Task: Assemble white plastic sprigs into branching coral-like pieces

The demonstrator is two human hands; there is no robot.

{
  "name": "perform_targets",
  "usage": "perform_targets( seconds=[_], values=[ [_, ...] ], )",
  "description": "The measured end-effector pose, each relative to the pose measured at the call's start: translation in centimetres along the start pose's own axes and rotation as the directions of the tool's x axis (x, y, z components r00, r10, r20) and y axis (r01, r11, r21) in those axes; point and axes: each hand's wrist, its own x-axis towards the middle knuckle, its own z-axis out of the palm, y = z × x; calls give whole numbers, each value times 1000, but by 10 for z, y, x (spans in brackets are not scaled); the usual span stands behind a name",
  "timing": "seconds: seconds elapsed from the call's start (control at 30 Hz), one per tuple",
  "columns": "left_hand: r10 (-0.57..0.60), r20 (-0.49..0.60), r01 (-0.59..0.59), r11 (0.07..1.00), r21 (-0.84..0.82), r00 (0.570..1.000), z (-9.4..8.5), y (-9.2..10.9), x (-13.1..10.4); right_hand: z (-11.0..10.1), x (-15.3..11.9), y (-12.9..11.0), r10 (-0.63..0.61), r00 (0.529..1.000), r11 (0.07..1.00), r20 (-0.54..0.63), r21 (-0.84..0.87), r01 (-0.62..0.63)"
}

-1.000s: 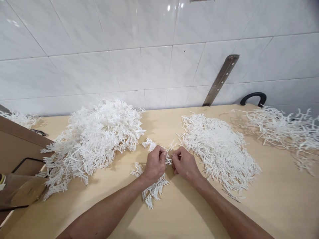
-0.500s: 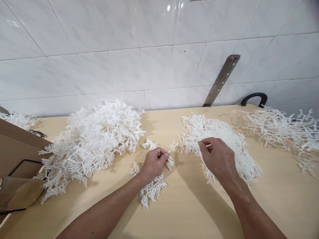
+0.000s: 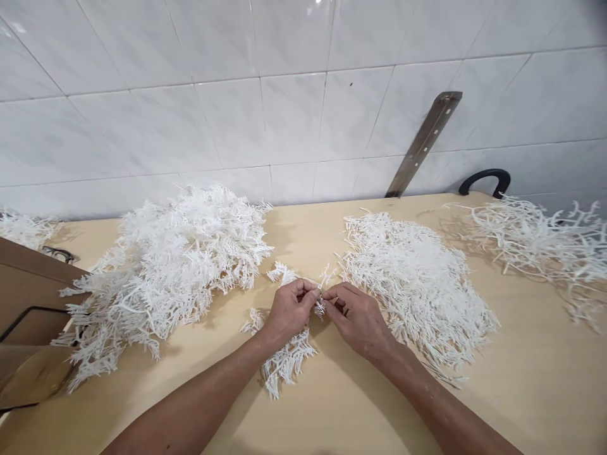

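Near the middle of the wooden table (image 3: pixel 332 392), my left hand (image 3: pixel 294 308) pinches a thin white branched piece (image 3: pixel 325 277) between thumb and fingertips. My right hand (image 3: pixel 353 313) meets it from the right, its fingers pressed together at the same piece; whatever else it holds is too small to make out. Under and beside my left hand lie small white branched clusters (image 3: pixel 288 363). A large fluffy white pile (image 3: pixel 190 253) stands to the left, and a flatter pile of short white pieces (image 3: pixel 422 278) to the right.
Longer white branching strands (image 3: pixel 545 243) lie at the far right, by a black curved handle (image 3: pixel 486 177). A metal strip (image 3: pixel 424 144) leans on the tiled wall. At the left are a brown box (image 3: pixel 35 284), glasses (image 3: pixel 59 254) and more white pieces (image 3: pixel 23 229).
My right hand has moved left, from above the right pile to the fingertips of my left hand. My left hand keeps its pinch. The view has shifted slightly.
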Motion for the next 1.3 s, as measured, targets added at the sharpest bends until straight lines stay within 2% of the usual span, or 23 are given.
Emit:
perform_targets(
  seconds=[0.57,0.73,0.8,0.87,0.97,1.07,1.13,1.23,1.3],
  values=[
    [54,7,-54,997,46,999,2,-2,0,4,-2,-4,59,997,996,-50,-61,-62],
    [103,-16,-100,987,125,995,4,-6,-1,14,-1,-5,146,989,984,-27,-99,-148],
    [116,-24,-112,986,126,993,4,-6,-2,15,1,-1,180,982,975,-56,-122,-185],
    [112,-40,-107,988,111,993,4,-5,-3,10,3,6,184,974,961,-134,-184,-207],
    [81,-64,-76,994,78,995,3,-5,-3,-12,8,19,204,943,932,-262,-242,-269],
    [47,-71,-45,998,33,996,2,-5,0,-41,13,29,359,878,881,-316,-195,-430],
    [26,-68,-26,1000,-4,997,2,-5,2,-57,15,34,407,833,841,-376,-202,-502],
    [19,-62,-21,999,-28,998,2,-5,2,-69,15,36,357,808,827,-468,-244,-506],
    [28,-65,-29,999,-18,998,2,-5,2,-67,15,30,321,823,861,-468,-217,-459]
  ],
)
